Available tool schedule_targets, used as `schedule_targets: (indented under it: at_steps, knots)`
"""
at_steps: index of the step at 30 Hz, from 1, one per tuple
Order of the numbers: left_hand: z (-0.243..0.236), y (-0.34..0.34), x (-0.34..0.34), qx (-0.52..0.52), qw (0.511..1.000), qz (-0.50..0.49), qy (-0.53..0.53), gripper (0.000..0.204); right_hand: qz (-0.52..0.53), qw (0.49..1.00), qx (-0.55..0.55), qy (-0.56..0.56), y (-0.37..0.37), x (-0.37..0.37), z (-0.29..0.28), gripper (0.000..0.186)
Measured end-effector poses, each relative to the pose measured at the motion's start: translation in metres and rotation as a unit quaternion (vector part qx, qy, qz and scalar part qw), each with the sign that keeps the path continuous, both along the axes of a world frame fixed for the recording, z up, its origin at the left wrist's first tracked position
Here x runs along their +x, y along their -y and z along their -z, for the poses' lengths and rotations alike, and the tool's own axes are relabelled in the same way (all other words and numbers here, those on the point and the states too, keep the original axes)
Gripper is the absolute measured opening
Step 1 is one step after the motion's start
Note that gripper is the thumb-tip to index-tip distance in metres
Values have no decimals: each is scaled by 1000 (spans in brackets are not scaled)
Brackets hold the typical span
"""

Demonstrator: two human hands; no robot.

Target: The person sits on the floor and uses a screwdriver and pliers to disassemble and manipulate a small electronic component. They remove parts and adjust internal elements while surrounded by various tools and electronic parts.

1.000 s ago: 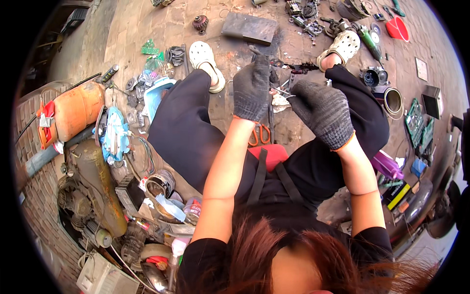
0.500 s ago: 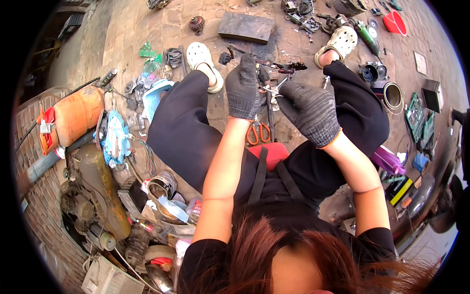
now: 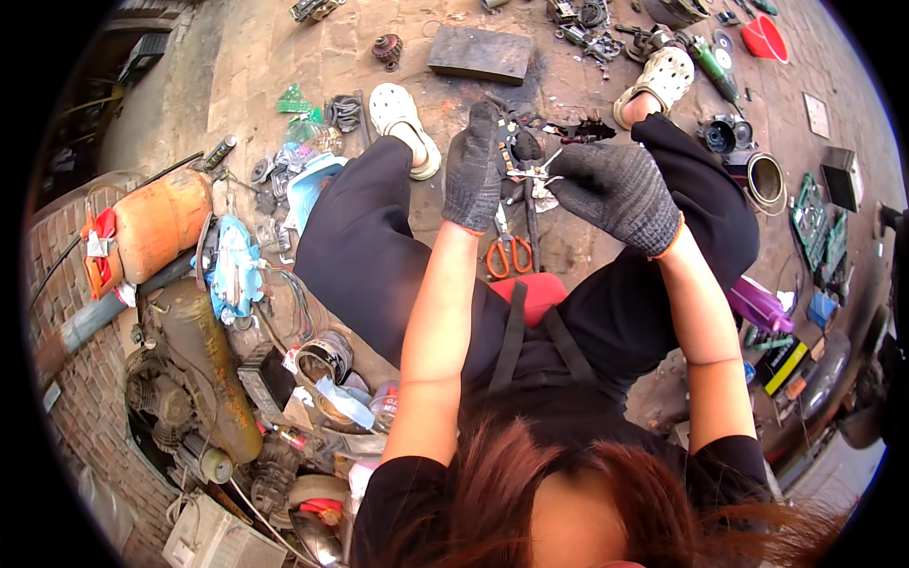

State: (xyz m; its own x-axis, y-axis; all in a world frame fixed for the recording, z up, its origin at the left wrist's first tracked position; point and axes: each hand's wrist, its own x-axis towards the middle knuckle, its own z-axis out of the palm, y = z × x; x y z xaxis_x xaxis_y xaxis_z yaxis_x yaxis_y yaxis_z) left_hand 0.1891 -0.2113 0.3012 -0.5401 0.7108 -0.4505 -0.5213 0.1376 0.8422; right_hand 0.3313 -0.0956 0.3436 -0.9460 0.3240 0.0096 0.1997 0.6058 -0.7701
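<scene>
The little shiny metal thing (image 3: 530, 174) is between my two hands, up in front of me and above the ground between my feet. It is thin and silvery, with skinny parts that cross near my fingers. It is too small for me to tell just what it is.

My right hand (image 3: 620, 194), in a dark gray glove with an orange edge, has its fingers pinched tight on one end of it. My left hand (image 3: 473, 170) wears the same kind of glove. Its fingers are curled in, but I can't tell if they hold anything, because the glove hides the inside.

My gloves cover some of the shiny thing. Black messy bits show behind it, so its edges are hard to see. Just below are scissors (image 3: 508, 242) with orange handles, and a dark rod (image 3: 531, 227) lies beside them.

My cream shoes (image 3: 402, 121) are on both sides. Past my hands sits a dark flat block (image 3: 481, 54). On the right I see a green power tool (image 3: 712, 68) and a red bucket (image 3: 765, 39). On the left are a light blue tub (image 3: 311, 187) and a big orange tank (image 3: 164, 227).
</scene>
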Motion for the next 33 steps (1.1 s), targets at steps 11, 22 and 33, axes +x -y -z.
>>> schedule_targets:
  at_steps: [11,22,33]
  knots:
    - [9,-3,2,26,994,-58,-84,50,74,997,11,26,10,-1,7,19]
    - [19,-9,4,-51,946,-169,-270,52,156,986,-48,45,35,-16,28,20]
    - [22,-23,12,12,959,-262,-109,45,239,962,-132,18,43,-33,53,23]
